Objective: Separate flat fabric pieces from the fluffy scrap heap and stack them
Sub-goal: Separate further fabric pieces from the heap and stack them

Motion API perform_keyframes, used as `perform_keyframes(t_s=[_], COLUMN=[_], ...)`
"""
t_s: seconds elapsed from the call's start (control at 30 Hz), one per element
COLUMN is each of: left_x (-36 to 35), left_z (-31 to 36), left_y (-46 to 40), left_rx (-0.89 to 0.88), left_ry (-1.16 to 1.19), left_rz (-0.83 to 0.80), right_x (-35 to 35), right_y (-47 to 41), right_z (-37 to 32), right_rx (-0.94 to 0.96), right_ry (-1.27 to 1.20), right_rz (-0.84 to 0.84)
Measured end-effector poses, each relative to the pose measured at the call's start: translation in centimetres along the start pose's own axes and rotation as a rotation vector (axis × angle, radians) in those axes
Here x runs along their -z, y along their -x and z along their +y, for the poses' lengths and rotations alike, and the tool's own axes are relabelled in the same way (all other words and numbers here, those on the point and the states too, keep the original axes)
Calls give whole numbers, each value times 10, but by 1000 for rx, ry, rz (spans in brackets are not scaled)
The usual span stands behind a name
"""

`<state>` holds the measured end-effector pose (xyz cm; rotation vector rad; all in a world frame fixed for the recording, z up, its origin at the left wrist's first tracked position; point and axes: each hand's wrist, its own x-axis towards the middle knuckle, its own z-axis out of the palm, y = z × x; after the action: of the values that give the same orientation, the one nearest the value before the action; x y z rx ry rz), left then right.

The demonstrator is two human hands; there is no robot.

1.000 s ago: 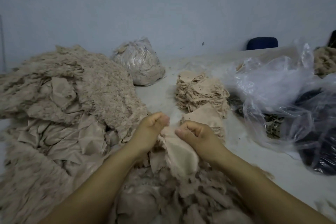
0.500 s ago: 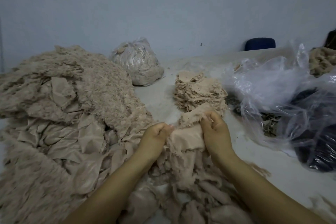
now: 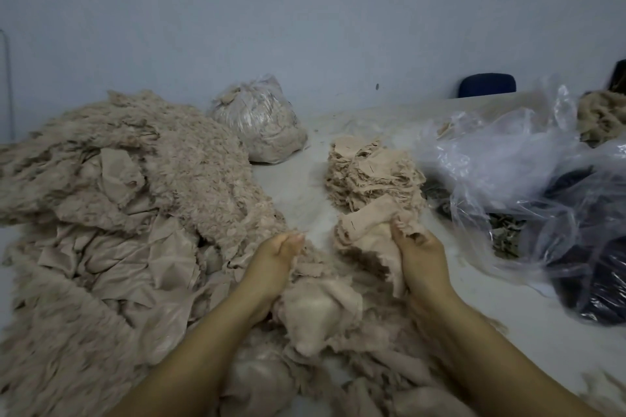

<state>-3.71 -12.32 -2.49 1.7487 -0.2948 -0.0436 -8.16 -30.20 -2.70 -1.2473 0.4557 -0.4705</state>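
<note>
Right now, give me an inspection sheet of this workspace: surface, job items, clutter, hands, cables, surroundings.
Surface: pale grey tabletop, dusted with lint.
Job's things: big beige fluffy scrap heap on the left; neat stack of flat beige fabric pieces behind the hands; flat beige fabric piece held over a second small pile.
Clutter: tied clear plastic bag of beige scraps; loose clear plastic sheeting over dark bundles on the right.
Hands: left hand curled on scraps; right hand grips the flat piece.
Cables: nothing seen.
Surroundings: pale blue wall; dark blue chair back.
</note>
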Motion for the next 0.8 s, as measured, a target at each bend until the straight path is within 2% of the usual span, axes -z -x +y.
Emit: perform_keyframes(t_s=[0.13, 0.23, 0.37, 0.5, 0.57, 0.63, 0.7, 0.8], left_x=[-1, -17, -24, -11, -12, -16, -21, -24], left_z=[8, 14, 13, 18, 23, 26, 24, 16], left_y=[3, 6, 2, -11, -17, -21, -24, -30], left_rx=[29, 4, 7, 103, 68, -17, -117, -153], left_ry=[-97, -19, 172, 314, 273, 144, 23, -10], left_rz=[-240, -312, -116, -23, -5, -53, -119, -123], right_x=[-8, -19, -19, -6, -3, -6, -13, -16], right_y=[4, 9, 14, -1, -7, -9, -12, -20], right_z=[1, -1, -4, -16, -20, -21, -16, -11], right_rx=[-17, -114, -141, -222, -312, -364, -322, -33], right_ry=[-78, -228, -271, -163, -69, -24, -1, 84], right_rz=[-77, -177, -286, -359, -474, -565, -524, -340])
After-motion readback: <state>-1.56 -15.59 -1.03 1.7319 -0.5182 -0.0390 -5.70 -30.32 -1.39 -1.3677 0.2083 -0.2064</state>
